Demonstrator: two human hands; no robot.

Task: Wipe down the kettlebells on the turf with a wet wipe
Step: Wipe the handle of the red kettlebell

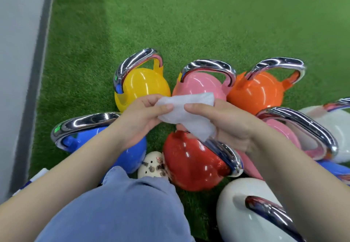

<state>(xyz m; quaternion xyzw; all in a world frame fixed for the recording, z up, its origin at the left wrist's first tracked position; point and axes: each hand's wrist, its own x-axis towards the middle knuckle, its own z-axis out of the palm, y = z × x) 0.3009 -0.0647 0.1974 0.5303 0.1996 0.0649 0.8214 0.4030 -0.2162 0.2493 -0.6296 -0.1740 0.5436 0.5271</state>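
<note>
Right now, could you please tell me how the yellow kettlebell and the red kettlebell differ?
The glossy yellow kettlebell with a chrome handle stands in the far row beside a pink one, its handle arching up and away; the glossy red kettlebell with a chrome handle sits nearer, by the person's knee, its handle turned to the right. The white wet wipe hangs just above the red one, not the yellow. Both rest on green turf.
</note>
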